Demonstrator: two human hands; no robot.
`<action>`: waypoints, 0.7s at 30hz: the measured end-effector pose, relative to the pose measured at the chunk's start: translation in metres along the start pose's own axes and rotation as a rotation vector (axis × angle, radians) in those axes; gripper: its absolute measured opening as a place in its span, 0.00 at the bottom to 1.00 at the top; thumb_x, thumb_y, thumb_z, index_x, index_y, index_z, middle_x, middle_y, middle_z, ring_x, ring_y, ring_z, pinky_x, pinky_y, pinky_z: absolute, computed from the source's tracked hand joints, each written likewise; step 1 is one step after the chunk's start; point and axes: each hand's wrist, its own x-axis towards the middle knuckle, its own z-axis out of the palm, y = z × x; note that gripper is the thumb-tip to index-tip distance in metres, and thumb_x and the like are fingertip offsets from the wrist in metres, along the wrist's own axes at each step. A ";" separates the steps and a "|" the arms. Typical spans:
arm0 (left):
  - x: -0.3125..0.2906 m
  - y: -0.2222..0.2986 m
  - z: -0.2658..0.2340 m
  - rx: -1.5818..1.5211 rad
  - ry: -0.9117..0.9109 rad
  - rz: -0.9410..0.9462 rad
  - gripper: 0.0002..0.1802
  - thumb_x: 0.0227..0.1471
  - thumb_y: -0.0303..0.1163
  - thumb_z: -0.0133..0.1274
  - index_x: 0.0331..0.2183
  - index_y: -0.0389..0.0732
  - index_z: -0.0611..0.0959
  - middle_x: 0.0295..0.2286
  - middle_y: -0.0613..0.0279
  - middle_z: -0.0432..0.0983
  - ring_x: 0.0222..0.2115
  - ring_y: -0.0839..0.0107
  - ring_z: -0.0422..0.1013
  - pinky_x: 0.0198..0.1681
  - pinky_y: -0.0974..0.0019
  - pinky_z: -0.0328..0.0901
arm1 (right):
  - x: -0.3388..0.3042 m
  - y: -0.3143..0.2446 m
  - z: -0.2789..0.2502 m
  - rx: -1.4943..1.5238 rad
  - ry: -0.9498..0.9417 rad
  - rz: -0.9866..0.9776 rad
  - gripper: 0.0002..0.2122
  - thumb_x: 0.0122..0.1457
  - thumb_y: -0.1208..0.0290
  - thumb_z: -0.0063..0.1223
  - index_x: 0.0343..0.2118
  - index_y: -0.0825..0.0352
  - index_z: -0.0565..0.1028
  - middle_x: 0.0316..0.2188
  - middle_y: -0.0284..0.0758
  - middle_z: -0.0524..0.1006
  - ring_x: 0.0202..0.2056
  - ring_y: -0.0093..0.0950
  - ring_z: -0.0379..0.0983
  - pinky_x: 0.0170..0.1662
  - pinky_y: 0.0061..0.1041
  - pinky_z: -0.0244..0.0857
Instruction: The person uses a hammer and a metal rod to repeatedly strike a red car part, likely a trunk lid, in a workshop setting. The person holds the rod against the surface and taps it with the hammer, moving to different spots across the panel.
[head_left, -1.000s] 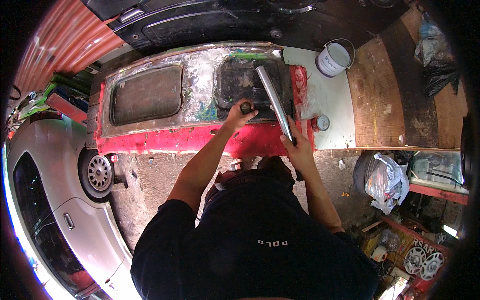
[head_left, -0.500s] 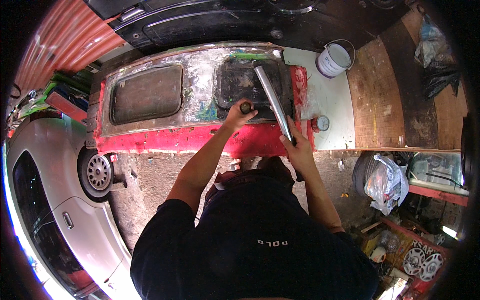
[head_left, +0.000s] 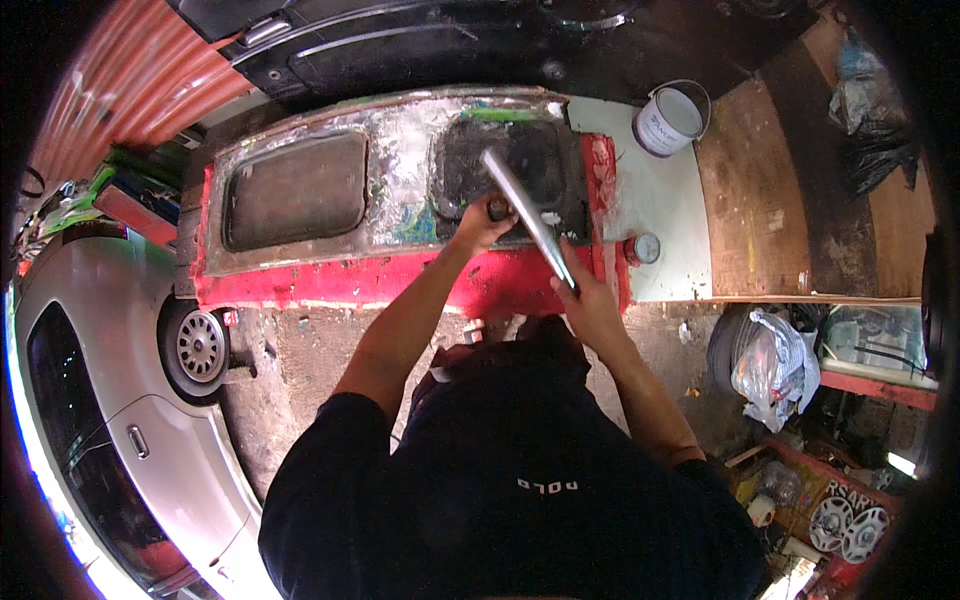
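Note:
My right hand (head_left: 592, 305) is closed around the near end of a long silvery metal bar (head_left: 524, 203). The bar slants up and to the left over the panel. My left hand (head_left: 478, 230) grips a short dark cylindrical piece (head_left: 497, 207), seen nearly end-on with its round top facing up. The bar passes just right of this piece; whether they touch I cannot tell. Both hands are over the near edge of a worn, paint-smeared panel (head_left: 397, 180) with two recessed rectangles. What the dark piece stands on is hidden by my hand.
Red cloth-like covering (head_left: 390, 280) shows along the panel's near edge. A paint can (head_left: 668, 122) and a small tin (head_left: 642, 248) stand on the white board (head_left: 660, 205) at right. A silver car (head_left: 150, 400) is at left; a tire and plastic bags (head_left: 775, 365) are at right.
The bar has swung left, its far end now closer to the dark piece. My right hand has shifted slightly; my left hand stays nearly in place on the dark piece.

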 end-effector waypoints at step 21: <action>-0.001 -0.004 -0.006 0.209 -0.094 0.085 0.11 0.45 0.25 0.63 0.29 0.42 0.76 0.25 0.71 0.69 0.28 0.80 0.64 0.33 0.71 0.62 | 0.004 0.001 -0.010 0.204 0.139 -0.011 0.29 0.61 0.69 0.53 0.64 0.62 0.58 0.54 0.46 0.72 0.51 0.32 0.73 0.52 0.27 0.65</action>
